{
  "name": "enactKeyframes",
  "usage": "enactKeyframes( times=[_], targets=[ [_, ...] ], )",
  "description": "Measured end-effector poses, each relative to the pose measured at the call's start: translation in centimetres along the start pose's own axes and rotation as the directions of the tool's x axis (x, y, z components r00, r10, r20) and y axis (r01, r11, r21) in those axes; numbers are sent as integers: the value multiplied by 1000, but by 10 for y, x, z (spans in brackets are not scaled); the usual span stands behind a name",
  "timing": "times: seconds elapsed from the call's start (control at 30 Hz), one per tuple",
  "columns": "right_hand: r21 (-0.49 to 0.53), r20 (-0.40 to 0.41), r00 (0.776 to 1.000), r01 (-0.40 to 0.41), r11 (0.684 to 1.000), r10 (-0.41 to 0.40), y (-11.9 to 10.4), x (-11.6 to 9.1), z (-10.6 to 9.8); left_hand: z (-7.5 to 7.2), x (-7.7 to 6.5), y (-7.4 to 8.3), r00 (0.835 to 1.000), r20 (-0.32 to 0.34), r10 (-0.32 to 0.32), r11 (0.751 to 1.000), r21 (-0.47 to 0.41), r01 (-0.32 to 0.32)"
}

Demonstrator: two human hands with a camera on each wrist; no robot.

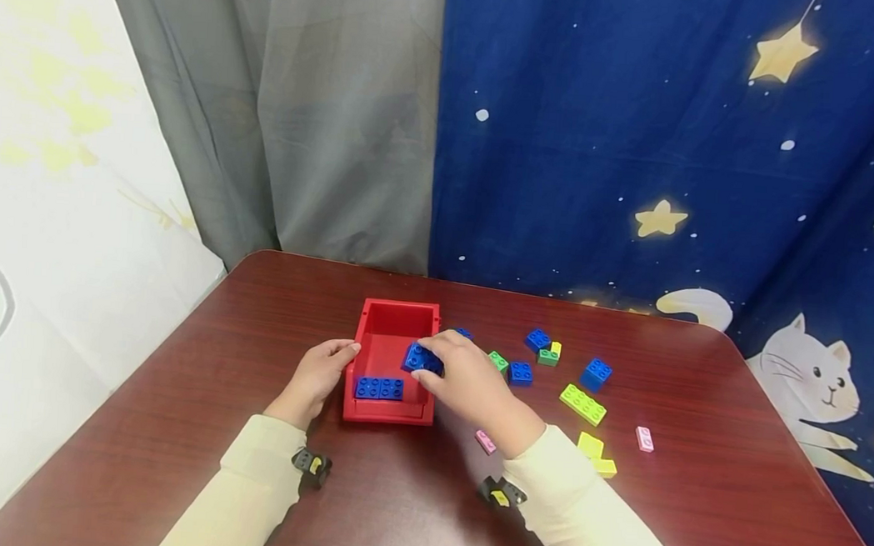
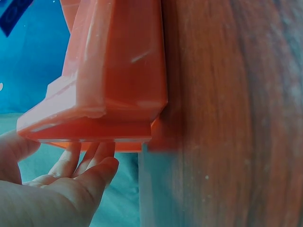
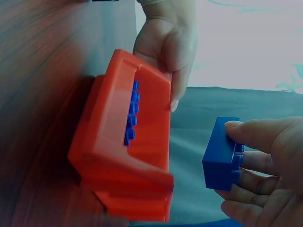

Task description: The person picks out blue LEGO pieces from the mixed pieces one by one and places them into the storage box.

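Observation:
My right hand (image 1: pixel 468 373) pinches a blue toy brick (image 1: pixel 420 358) between thumb and fingers, over the right side of a red plastic bin (image 1: pixel 388 414). In the right wrist view the brick (image 3: pixel 220 153) hangs beside the bin with its studs toward the palm. My left hand (image 1: pixel 320 379) grips the bin's left rim, thumb on top and fingers below the lip, as the left wrist view shows. Inside the bin, at the near end, blue bricks (image 1: pixel 380 388) lie side by side with studs up.
Right of the bin lie several loose bricks: blue ones (image 1: pixel 521 373), green ones (image 1: pixel 548 357), a long lime brick (image 1: pixel 582 405), yellow pieces (image 1: pixel 590 446) and pink bricks (image 1: pixel 645 438). Curtains (image 1: pixel 565 147) hang behind the table's far edge.

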State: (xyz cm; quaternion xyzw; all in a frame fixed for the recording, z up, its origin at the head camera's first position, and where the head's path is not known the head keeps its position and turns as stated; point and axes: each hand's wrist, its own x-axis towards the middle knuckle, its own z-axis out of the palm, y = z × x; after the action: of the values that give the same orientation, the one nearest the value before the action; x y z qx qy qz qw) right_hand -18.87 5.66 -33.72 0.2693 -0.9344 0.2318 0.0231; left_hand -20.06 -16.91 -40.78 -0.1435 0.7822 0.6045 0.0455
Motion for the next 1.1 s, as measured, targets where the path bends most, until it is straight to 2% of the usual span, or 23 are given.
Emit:
enactKeyframes(
  times=[0.27, 0.7, 1.1],
  targets=[
    [41, 25, 1000, 17, 999, -18, -14, 9, 9, 0, -1, -1, 1000, 1, 2, 1000, 3, -2],
    [-8, 49, 997, 63, 998, -62, -25, 25, 25, -1, 1, -1, 1000, 4, 13, 1000, -2, -13],
    [-91, 65, 997, 55, 994, -49, -23, 37, 35, 0, 2, -1, 1000, 7, 8, 1000, -15, -8]
  ],
)
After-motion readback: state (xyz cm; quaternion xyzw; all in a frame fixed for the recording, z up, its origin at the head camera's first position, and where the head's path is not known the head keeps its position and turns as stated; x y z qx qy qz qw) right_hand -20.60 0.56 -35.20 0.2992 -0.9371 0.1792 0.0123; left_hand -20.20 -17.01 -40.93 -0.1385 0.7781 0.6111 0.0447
